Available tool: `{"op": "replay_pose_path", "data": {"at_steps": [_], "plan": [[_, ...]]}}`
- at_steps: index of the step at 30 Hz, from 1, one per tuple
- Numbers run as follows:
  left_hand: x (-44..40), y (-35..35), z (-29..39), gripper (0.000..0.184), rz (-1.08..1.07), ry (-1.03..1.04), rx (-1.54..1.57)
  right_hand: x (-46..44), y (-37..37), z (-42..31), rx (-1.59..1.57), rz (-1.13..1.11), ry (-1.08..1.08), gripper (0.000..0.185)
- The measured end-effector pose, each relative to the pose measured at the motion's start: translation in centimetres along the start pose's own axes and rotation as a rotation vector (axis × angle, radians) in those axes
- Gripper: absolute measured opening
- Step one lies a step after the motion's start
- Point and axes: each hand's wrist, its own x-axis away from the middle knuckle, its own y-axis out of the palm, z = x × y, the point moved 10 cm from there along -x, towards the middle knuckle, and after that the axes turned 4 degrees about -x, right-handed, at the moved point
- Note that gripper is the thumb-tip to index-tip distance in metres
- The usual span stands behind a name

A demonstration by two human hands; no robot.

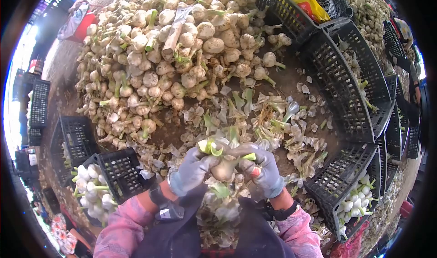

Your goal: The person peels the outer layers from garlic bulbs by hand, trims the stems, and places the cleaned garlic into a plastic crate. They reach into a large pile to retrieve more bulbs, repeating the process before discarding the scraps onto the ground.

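Observation:
My left hand (pixel 190 168) and my right hand (pixel 265 169), both in grey work gloves, meet low in the middle of the head view. Between them is a garlic bulb (pixel 224 169) with dirty outer skin, and the fingers of both hands are closed on it. A strip of green and white stem peel (pixel 210 147) curls up by the left thumb. A short cut green stem (pixel 249 157) sticks out by the right fingers. Loose garlic skins (pixel 223 212) cover the ground below and beyond the hands.
A large heap of unpeeled garlic bulbs (pixel 150 80) rises ahead, with a wooden-handled knife (pixel 172 42) lying on it. Black plastic crates (pixel 339 80) line the right side. Cleaned white garlic fills a crate at left (pixel 120 169) and another at lower right (pixel 325 176).

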Motion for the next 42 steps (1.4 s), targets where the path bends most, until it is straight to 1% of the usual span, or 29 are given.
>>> {"op": "replay_pose_path", "data": {"at_steps": [2, 3, 4, 6, 7, 8, 9, 12, 13, 14, 16, 18, 19, 20, 22, 24, 25, 26, 28, 30, 31, 32, 34, 36, 37, 38, 39, 41, 42], "plan": [[-0.2, 1.0, 5.0, 0.023, 0.009, 0.391, -0.445, 0.3, -0.9, 0.8, -0.059, 0.097, 0.112, 0.029], [0.3, 2.0, 7.4, 0.023, -0.002, 0.587, -0.691, 0.6, -1.3, 1.0, -0.2, 0.17, 0.114, 0.03], [1.4, 3.5, 9.1, 0.023, -0.015, 0.782, -0.938, 0.6, -1.6, 0.7, -0.213, 0.198, 0.068, 0.031], [2.4, 5.5, 9.3, 0.021, -0.102, 0.895, -1.033, 0.5, -2.5, -0.2, -0.237, 0.253, -0.027, 0.033], [3.2, 6.4, 8.5, 0.019, -0.177, 0.935, -1.074, 0.6, -3.7, 1.1, -0.299, 0.316, 0.073, 0.033], [3.8, 7.4, 7.8, 0.018, -0.252, 0.976, -1.114, 0.6, -4.5, 0.4, -0.296, 0.357, 0.035, 0.035], [3.8, 8.6, 6.3, 0.022, -0.413, 0.91, -1.208, 0.5, -5.0, 0.2, -0.366, 0.415, 0.036, 0.035], [2.3, 5.4, 0.2, 0.028, -0.462, 0.601, -1.562, 0.8, -5.4, 2.6, -0.68, 0.488, 0.153, 0.034], [0.3, 2.6, -3.2, 0.031, -0.548, 0.092, -1.806, 0.9, -5.3, 3.9, -0.8, 0.495, 0.211, 0.034], [0.0, -1.7, -6.2, 0.033, -0.685, -0.599, -1.745, 1.4, -5.3, 5.4, -0.887, 0.577, 0.294, 0.033], [-0.3, -5.2, -4.1, 0.058, -0.473, -0.699, -1.874, 2.6, -4.8, 8.9, -1.059, 0.741, 0.466, 0.031], [-0.4, -4.5, -0.1, 0.077, -0.223, -0.212, -1.89, 2.1, -4.2, 11.2, -1.217, 0.488, 0.435, 0.052], [0.0, -3.7, 2.2, 0.087, -0.098, 0.025, -1.87, 2.1, -3.3, 11.5, -1.355, 0.441, 0.449, 0.053], [0.1, -3.4, 2.6, 0.096, -0.099, 0.056, -1.564, 2.5, -3.3, 12.3, -1.257, 0.486, 0.451, 0.047], [0.0, -2.1, 4.5, 0.113, -0.085, 0.111, -0.95, 1.5, -0.6, 9.2, -1.053, 0.572, 0.471, 0.036], [-0.2, -0.1, 4.2, 0.114, -0.066, 0.098, -0.704, 0.1, 1.1, 6.5, -0.817, 0.386, 0.358, 0.04], [-0.1, -0.1, 5.1, 0.1, -0.031, 0.194, -0.806, -0.3, 1.4, 6.4, -0.895, 0.268, 0.301, 0.043], [0.6, -1.6, 3.6, 0.074, 0.031, 0.1, -0.459, -0.3, 2.7, 4.0, -0.565, 0.008, 0.197, 0.042], [3.8, -5.0, 8.2, 0.051, 0.29, 0.226, -0.809, -1.8, -3.6, 3.2, 0.319, 0.054, -0.077, 0.058], [9.4, -8.1, 15.1, 0.048, 0.597, 0.379, -1.281, -1.8, -14.4, 3.4, 0.443, 0.576, 0.035, 0.051], [13.2, -10.4, 17.3, 0.05, 0.801, 0.399, -1.608, -1.9, -21.4, 3.9, 0.989, 0.732, 0.009, 0.052], [18.3, -15.0, 17.8, 0.051, 1.016, 0.402, -1.495, -1.6, -25.7, 3.1, 1.267, 0.863, 0.009, 0.057], [26.6, -19.2, 19.7, 0.051, 1.211, 0.199, -2.009, -1.4, -33.4, 6.7, 1.233, 1.056, 0.228, 0.062], [34.6, -24.9, 18.3, 0.053, 1.283, -0.221, -2.108, -6.0, -30.5, 9.9, 1.286, 0.787, 0.27, 0.066], [37.5, -26.1, 16.1, 0.057, 1.184, -0.293, -2.214, -8.0, -28.4, 11.5, 1.307, 0.649, 0.28, 0.069], [39.4, -26.6, 14.3, 0.061, 1.075, -0.362, -2.309, -9.6, -22.7, 11.6, 1.325, 0.473, 0.293, 0.07], [40.1, -25.1, 14.3, 0.062, 1.104, -0.222, -2.219, -10.6, -14.8, 10.6, 1.342, 0.304, 0.308, 0.072], [43.1, -26.1, 14.1, 0.061, 1.183, -0.254, -2.026, -10.0, -4.2, 12.2, 1.55, -0.083, 0.52, 0.073], [44.3, -26.5, 13.9, 0.061, 1.22, -0.268, -1.922, -8.9, -1.3, 15.3, 1.544, -0.147, 0.362, 0.07]]}}
